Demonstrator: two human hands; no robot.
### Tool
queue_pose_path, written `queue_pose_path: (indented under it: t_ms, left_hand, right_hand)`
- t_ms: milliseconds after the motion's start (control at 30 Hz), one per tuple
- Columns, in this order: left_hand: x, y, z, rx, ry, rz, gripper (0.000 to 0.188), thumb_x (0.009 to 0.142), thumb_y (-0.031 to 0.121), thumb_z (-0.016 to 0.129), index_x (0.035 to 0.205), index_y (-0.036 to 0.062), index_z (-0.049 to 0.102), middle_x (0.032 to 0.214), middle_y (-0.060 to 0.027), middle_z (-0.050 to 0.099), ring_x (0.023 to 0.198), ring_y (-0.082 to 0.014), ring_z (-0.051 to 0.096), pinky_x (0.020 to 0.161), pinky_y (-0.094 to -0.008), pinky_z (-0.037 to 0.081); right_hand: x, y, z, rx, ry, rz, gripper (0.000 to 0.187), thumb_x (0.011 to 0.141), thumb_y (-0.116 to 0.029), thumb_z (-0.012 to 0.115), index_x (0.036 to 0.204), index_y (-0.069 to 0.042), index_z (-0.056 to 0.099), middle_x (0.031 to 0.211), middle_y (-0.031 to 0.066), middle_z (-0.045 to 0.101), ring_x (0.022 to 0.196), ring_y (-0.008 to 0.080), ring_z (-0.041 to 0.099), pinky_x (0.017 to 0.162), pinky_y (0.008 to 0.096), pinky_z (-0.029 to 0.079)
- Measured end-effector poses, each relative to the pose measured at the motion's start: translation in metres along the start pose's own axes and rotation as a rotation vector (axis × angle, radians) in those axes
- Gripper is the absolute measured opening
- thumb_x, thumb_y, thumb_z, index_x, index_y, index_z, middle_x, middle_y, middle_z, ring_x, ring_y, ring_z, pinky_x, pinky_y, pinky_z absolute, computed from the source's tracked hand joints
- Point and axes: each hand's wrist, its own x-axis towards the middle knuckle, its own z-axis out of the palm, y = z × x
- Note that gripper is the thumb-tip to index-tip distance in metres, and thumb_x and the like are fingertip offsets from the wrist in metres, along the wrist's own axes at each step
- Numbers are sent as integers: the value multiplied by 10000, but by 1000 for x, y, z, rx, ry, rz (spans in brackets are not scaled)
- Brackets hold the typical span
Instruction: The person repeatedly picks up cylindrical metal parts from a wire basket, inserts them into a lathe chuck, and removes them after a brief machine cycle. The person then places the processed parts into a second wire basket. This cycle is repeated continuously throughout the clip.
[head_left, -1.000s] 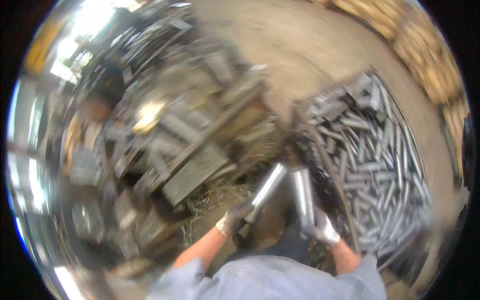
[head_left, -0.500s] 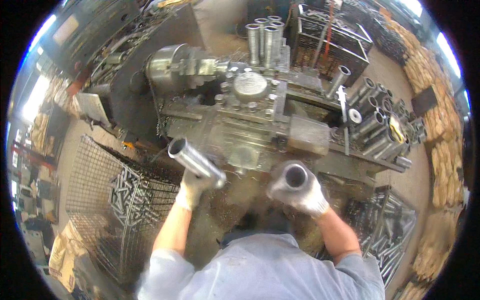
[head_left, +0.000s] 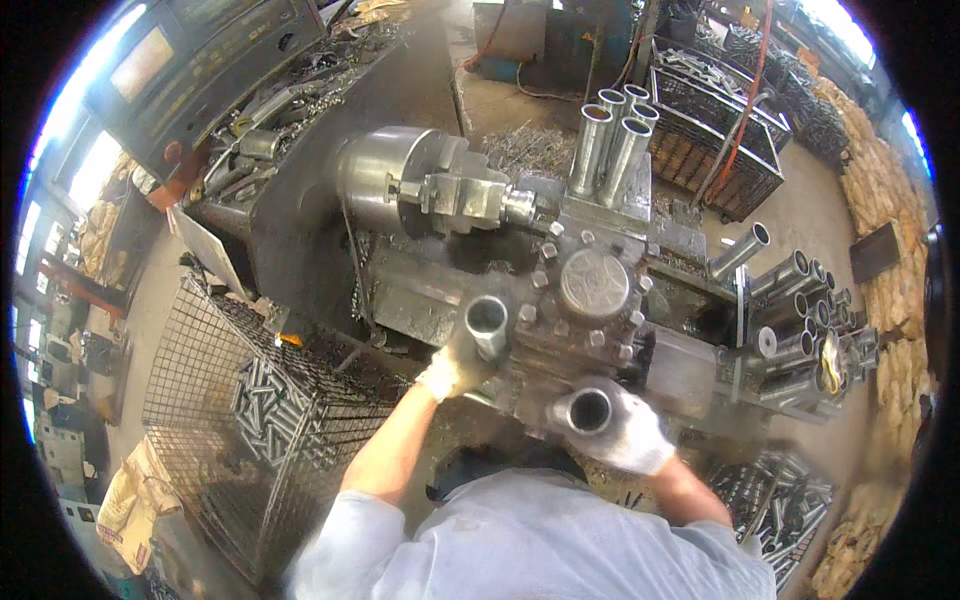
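Note:
In my gloved left hand [head_left: 455, 362] is a metal tube [head_left: 487, 318], its open end facing up, held over the lathe carriage just left of the tool post [head_left: 595, 283]. My gloved right hand [head_left: 632, 438] grips a second metal tube [head_left: 590, 411] at the near side of the carriage, its dark bore turned upward. The fingers of both hands wrap round the tubes and are partly hidden by them. Left of the tool post, the lathe chuck [head_left: 385, 172] has a short shiny round piece [head_left: 518, 205] in front of its jaws.
Several flanged tubes [head_left: 622, 160] stand behind the tool post. More tubes [head_left: 800, 310] lean together at the right, beside a gold-coloured item [head_left: 831, 362]. A wire basket [head_left: 200, 365] with small metal pieces is at the left. Another bin of tubes [head_left: 780, 500] sits near right.
My left hand has moved forward and right to the carriage, turning its tube from slanted to more upright. My right hand still holds its tube. The view has shifted, so the lathe appears farther right.

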Motion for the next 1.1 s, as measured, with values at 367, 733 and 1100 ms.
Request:
queue_pose_path:
  t_ms: [367,733,1100]
  left_hand:
    - [187,12,-192,985,389,544,1089,634,369,910,1551,11,443,1552,-253,512,1484,-448,438,1281,-550,300]
    - [257,109,-228,944,-370,182,1142,546,314,958,1561,87,485,1493,-189,615,1376,-352,590,1154,-422,498]
    - [216,11,-191,717,505,635,812,711,177,783,1470,11,548,1405,-244,631,1328,-451,568,1175,-529,430]
  right_hand:
    - [222,-40,-111,-260,98,-14,648,859,-317,777,1415,-42,590,1112,236,761,1021,361,754,904,420,577]
    - [363,51,-9,-789,-441,33,494,758,-437,847,951,11,771,951,204,786,919,348,773,813,465,605]
    - [353,51,-47,-677,-651,70,423,697,-424,838,816,-23,773,784,200,745,720,316,733,687,465,579]
